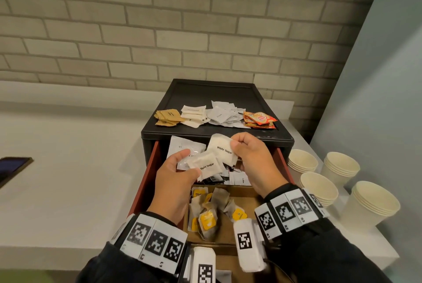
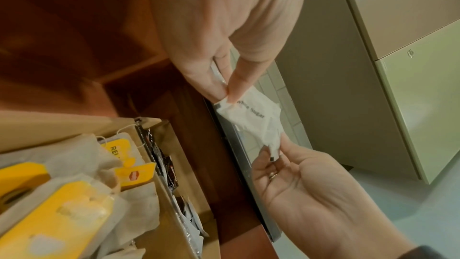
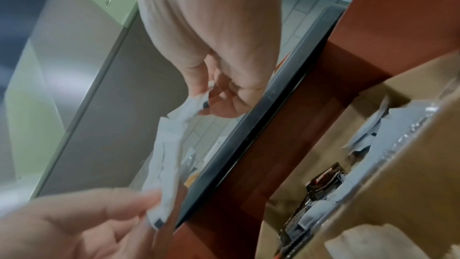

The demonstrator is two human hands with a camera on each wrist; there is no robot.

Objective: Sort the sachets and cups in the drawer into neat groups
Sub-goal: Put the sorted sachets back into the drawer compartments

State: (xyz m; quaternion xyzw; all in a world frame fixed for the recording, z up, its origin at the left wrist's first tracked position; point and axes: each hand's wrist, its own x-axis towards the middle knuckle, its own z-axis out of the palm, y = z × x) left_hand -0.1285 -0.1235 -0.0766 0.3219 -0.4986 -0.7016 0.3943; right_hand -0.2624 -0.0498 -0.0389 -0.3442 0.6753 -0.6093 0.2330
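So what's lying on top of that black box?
On the black box: brown sachets, white sachets, grey creamer sachets, orange packets. Whatever lies beneath each pile is covered.

A pale brick wall (image 1: 159, 20) rises behind a white counter (image 1: 68, 168), a plain light-blue wall (image 1: 388, 77) closes the right side, a dark tablet (image 1: 11, 168) lies at the counter's left edge, and pale green cabinet panels (image 2: 410, 105) show in the left wrist view.

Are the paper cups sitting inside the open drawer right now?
No, the paper cups stand in stacks on the white counter to the right of the open drawer.
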